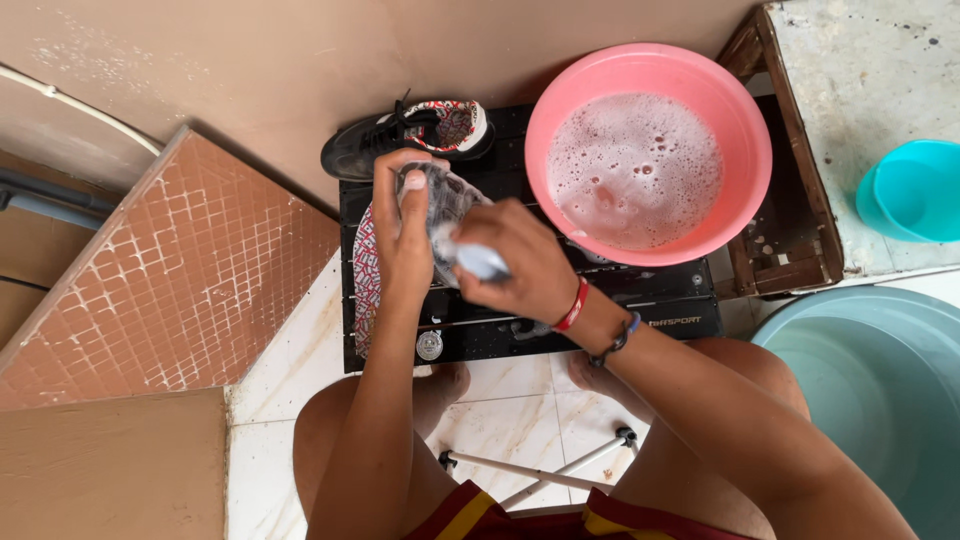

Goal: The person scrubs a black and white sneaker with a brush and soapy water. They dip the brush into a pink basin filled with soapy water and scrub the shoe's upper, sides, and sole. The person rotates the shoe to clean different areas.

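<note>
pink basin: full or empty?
Holding liquid, not empty. The pink basin shows foamy, bubbly water across its inside, standing below the rim; depth cannot be told.

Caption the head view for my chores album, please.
Left hand holds a soapy shoe while right hand scrubs it with a brush beside a pink basin of suds.
</note>
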